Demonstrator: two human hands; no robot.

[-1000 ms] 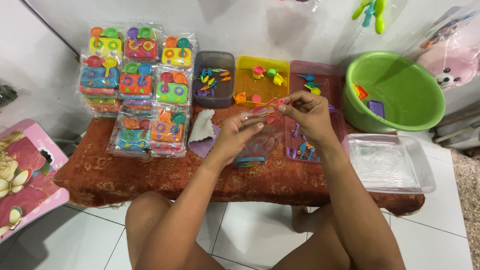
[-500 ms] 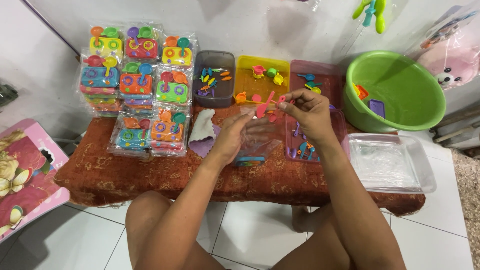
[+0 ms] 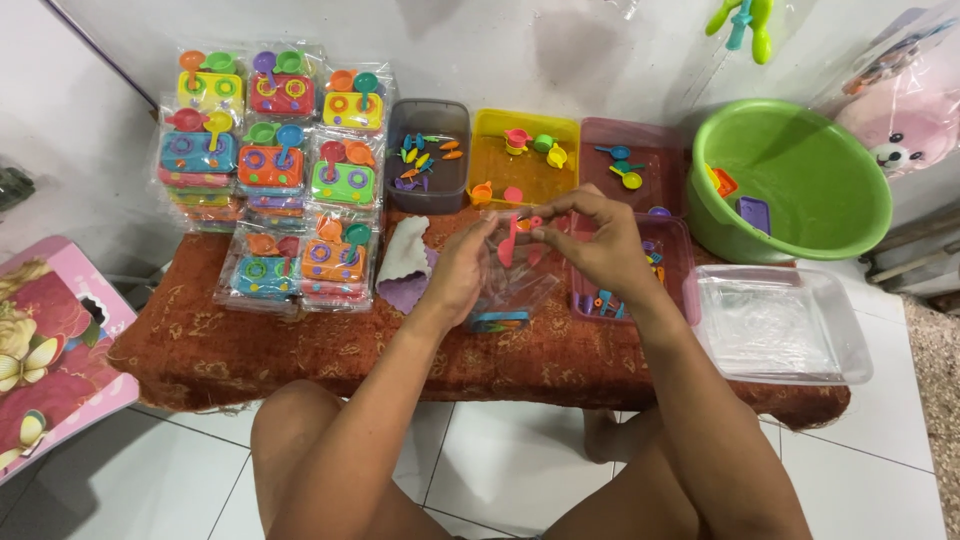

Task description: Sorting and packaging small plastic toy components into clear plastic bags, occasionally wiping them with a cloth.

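Both hands work at the middle of the tabletop [image 3: 300, 350]. The left hand [image 3: 462, 275] is curled around the side of a clear plastic bag [image 3: 515, 285], holding its mouth up and open. The right hand [image 3: 600, 245] has its fingertips pinched on a small pink toy spoon [image 3: 508, 243], poised at the bag's opening, at about nine o'clock from that hand. To do this well, I'd say the left hand should keep the mouth spread wide and steady while the spoon goes in handle down. A blue-rimmed toy piece [image 3: 497, 321] already sits at the bag's bottom. At twelve o'clock lie trays of small toy parts [image 3: 525, 160]; at ten o'clock, stacked packed toy sets [image 3: 270, 170]; at two o'clock, a green basin [image 3: 790, 180].
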